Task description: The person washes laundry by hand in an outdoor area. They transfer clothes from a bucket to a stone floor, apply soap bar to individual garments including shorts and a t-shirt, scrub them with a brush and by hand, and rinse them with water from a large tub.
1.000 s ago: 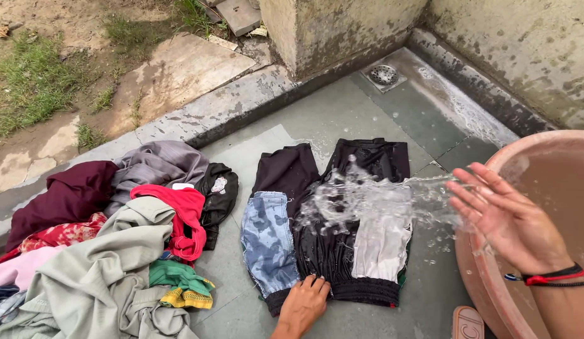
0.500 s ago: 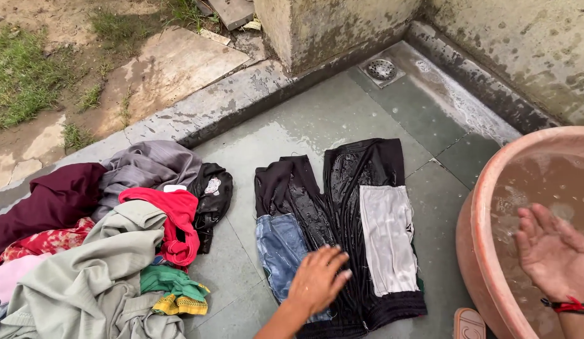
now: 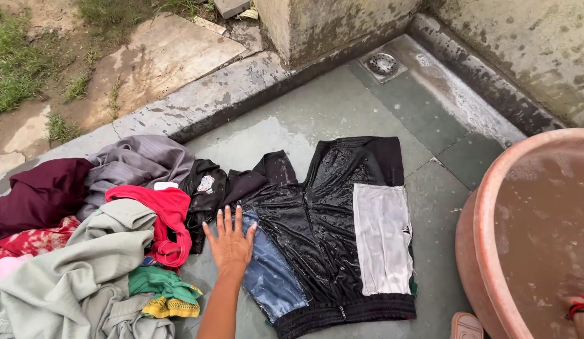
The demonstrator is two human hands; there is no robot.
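A wet black garment [image 3: 323,213] with a pale grey panel [image 3: 383,238] and a blue denim-like patch [image 3: 270,276] lies spread flat on the wet concrete floor. My left hand [image 3: 229,245] rests flat on its left edge, fingers spread, holding nothing. At the bottom right, only my right wrist [image 3: 579,312] with a red band shows, dipped into the murky water of a large terracotta-coloured tub [image 3: 486,207]. The right hand itself is hidden in the water.
A heap of clothes lies left of my hand: a red piece [image 3: 169,213], a grey-green one [image 3: 85,276], a maroon one [image 3: 37,194] and a grey one [image 3: 138,160]. A floor drain [image 3: 383,63] sits by the stained wall [image 3: 342,25]. A pink sandal tip [image 3: 466,326] shows beside the tub.
My right hand has gone from splashing water over the garment down into the tub. My left hand has slid from the garment's lower edge to its left side.
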